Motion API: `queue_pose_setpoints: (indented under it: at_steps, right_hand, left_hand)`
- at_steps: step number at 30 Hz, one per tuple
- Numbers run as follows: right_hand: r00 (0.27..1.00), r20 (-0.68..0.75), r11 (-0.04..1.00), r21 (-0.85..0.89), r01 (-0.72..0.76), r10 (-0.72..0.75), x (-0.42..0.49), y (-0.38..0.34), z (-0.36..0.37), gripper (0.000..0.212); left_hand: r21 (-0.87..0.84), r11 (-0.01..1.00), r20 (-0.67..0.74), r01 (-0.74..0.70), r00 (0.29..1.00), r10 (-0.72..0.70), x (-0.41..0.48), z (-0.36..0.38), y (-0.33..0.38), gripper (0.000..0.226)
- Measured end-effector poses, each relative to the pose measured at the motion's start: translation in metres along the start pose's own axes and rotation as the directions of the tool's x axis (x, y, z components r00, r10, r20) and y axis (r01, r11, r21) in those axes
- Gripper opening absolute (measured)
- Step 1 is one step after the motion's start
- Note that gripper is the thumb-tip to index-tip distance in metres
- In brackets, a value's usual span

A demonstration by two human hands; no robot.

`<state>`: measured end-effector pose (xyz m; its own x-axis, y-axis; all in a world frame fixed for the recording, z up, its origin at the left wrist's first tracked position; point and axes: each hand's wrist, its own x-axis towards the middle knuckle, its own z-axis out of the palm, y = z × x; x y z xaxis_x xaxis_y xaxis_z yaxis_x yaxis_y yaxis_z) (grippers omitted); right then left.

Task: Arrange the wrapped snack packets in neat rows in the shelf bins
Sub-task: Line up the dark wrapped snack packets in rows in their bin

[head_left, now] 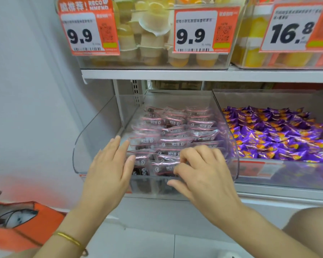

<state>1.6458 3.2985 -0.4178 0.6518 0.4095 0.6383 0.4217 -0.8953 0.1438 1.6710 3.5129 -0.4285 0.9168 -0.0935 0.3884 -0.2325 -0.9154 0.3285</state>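
Row-straightening appears in hand: at the front edge of the bin (93,131), the left hand (108,168) rests flat-fingered against the packets (175,127) while the right hand (203,175) pinches a front packet (164,167), which probably needs seating level next.

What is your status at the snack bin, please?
Left hand open, flat beside the dark packets. Right hand pinching a front-row packet. Rows nearly neat in the clear bin; nothing blocking.

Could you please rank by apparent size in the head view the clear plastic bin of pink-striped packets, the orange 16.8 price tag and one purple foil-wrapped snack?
1. Clear plastic bin of pink-striped packets
2. Orange 16.8 price tag
3. Purple foil-wrapped snack
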Motion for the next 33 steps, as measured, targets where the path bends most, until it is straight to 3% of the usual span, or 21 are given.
queue_pose_setpoints:
  at_steps: [5,10,15,23,28,33]
  right_hand:
    - [1.000,-0.009,1.000,0.007,0.029,-0.029,0.000,0.000,0.012,0.026]
    - [0.998,-0.060,0.998,0.052,0.030,-0.027,0.008,0.004,0.014,0.031]
    - [0.993,-0.098,0.993,0.100,-0.056,0.066,0.034,0.020,0.019,0.032]
    - [0.991,-0.018,0.987,0.092,-0.131,0.134,0.050,0.028,0.039,0.025]
    - [0.996,0.010,0.994,0.064,-0.089,0.088,0.041,0.024,0.048,0.026]
    - [0.995,0.063,0.996,0.044,-0.083,0.080,0.038,0.022,0.047,0.027]
  left_hand:
    - [0.148,0.988,-0.069,-0.032,0.997,0.043,-0.002,0.008,0.001,0.059]
    - [0.086,0.996,-0.125,-0.007,0.992,0.018,0.011,0.008,0.000,0.060]
    - [0.005,0.997,-0.146,-0.076,0.986,0.076,0.042,0.000,0.001,0.063]
    - [-0.024,0.995,-0.089,-0.099,0.991,0.097,0.075,0.015,-0.006,0.069]
    - [-0.050,0.999,-0.005,-0.004,1.000,0.004,0.071,0.024,-0.012,0.057]
    - [-0.105,0.994,-0.005,-0.019,1.000,0.019,0.066,0.024,-0.012,0.063]
